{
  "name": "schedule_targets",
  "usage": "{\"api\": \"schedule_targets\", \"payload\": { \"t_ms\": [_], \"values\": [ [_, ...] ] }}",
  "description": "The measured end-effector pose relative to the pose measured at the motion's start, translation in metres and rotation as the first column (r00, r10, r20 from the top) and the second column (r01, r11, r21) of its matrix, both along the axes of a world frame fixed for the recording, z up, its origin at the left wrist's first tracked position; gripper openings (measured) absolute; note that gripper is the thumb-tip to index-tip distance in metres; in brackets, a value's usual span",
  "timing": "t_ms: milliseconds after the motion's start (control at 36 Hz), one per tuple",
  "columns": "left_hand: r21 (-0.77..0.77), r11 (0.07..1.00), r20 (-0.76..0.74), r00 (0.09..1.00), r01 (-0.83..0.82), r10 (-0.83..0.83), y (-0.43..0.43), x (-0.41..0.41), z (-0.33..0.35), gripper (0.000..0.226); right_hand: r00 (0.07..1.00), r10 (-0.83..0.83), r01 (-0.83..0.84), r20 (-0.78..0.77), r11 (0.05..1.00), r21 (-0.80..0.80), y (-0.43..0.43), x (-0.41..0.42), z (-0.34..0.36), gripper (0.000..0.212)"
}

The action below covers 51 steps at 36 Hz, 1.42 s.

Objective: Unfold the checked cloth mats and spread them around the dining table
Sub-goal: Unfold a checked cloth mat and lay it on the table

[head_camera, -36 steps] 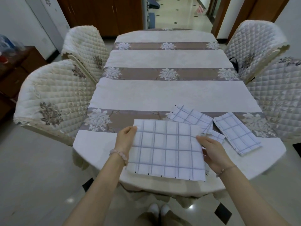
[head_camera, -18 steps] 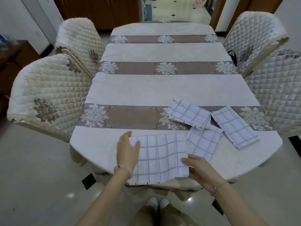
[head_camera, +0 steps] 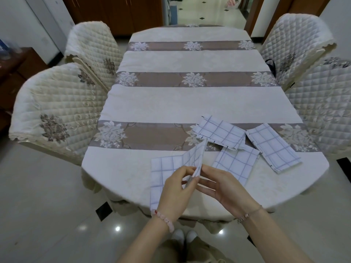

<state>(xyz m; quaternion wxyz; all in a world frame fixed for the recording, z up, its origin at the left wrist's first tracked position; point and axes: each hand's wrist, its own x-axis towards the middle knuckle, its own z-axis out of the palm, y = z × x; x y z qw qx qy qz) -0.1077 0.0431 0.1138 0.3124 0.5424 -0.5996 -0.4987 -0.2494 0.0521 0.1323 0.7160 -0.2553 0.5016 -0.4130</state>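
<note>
A white mat with blue checks (head_camera: 167,168) lies at the table's near edge, its right part lifted upright. My left hand (head_camera: 175,190) and my right hand (head_camera: 222,186) meet at that raised edge and pinch its layers between fingertips. Three more checked mats lie folded to the right: one (head_camera: 235,164) beside my right hand, one (head_camera: 220,132) on the brown band, one (head_camera: 273,147) at the far right. The dining table (head_camera: 190,103) is covered by a cream cloth with brown flowered bands.
Quilted cream chairs stand on both sides: two on the left (head_camera: 55,114) (head_camera: 93,52), two on the right (head_camera: 296,50) (head_camera: 322,103). A dark wooden cabinet (head_camera: 11,76) is at far left. My feet (head_camera: 183,236) stand on glossy tile at the table's near end.
The mat was held flat over the table, then laid at the near edge. Both hands have now come together at its right edge and lifted it upright.
</note>
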Motion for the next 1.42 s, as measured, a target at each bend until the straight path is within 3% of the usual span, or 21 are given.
{"api": "schedule_targets", "payload": {
  "t_ms": [139,250,472,639,694,806,889,1028,1111,1194,1306,1417],
  "values": [
    [0.146,0.989,-0.163,0.987,0.009,0.015,-0.008,0.003,-0.001,0.011,0.989,0.006,-0.015,-0.147,0.998,-0.066,0.001,0.003,0.003,0.022],
    [0.242,0.970,-0.257,0.964,-0.003,0.067,-0.012,0.006,0.004,0.014,0.986,-0.075,0.074,-0.150,0.997,-0.009,-0.002,0.001,-0.003,0.021],
    [0.303,0.923,-0.357,0.870,-0.236,0.339,-0.036,0.037,0.013,0.022,0.946,-0.248,0.273,-0.208,0.956,0.104,-0.014,-0.027,-0.008,0.009],
    [0.156,0.902,-0.213,0.878,-0.403,0.429,-0.082,0.085,0.020,0.023,0.885,-0.289,0.330,-0.366,0.942,0.053,-0.030,-0.065,-0.014,0.012],
    [0.101,0.903,-0.135,0.894,-0.417,0.428,-0.098,0.098,0.020,0.026,0.875,-0.270,0.296,-0.401,0.955,0.003,-0.036,-0.074,-0.014,0.010],
    [0.026,0.911,-0.012,0.911,-0.412,0.413,-0.122,0.112,0.017,0.017,0.841,-0.248,0.256,-0.481,0.965,-0.049,-0.048,-0.086,-0.010,0.026],
    [0.032,0.923,0.043,0.924,-0.383,0.381,-0.135,0.113,0.010,0.020,0.814,-0.258,0.265,-0.521,0.962,-0.063,-0.060,-0.092,-0.012,0.012],
    [0.166,0.916,0.089,0.930,-0.367,0.356,-0.151,0.106,-0.014,0.022,0.787,-0.270,0.288,-0.555,0.956,-0.056,-0.077,-0.096,-0.031,0.028],
    [0.364,0.874,0.025,0.941,-0.322,0.337,-0.153,0.106,-0.029,0.017,0.790,-0.285,0.313,-0.543,0.949,-0.043,-0.083,-0.098,-0.041,0.013],
    [0.474,0.850,0.067,0.972,-0.231,0.227,-0.147,0.111,-0.044,0.020,0.781,-0.339,0.375,-0.524,0.926,-0.039,-0.087,-0.101,-0.048,0.016],
    [0.548,0.821,0.044,0.986,-0.158,0.160,-0.129,0.115,-0.050,0.025,0.785,-0.364,0.428,-0.502,0.904,0.013,-0.090,-0.113,-0.059,0.034],
    [0.603,0.793,0.051,0.996,-0.086,0.069,-0.109,0.126,-0.056,0.024,0.762,-0.388,0.466,-0.519,0.884,0.023,-0.091,-0.123,-0.063,0.032]
  ]
}}
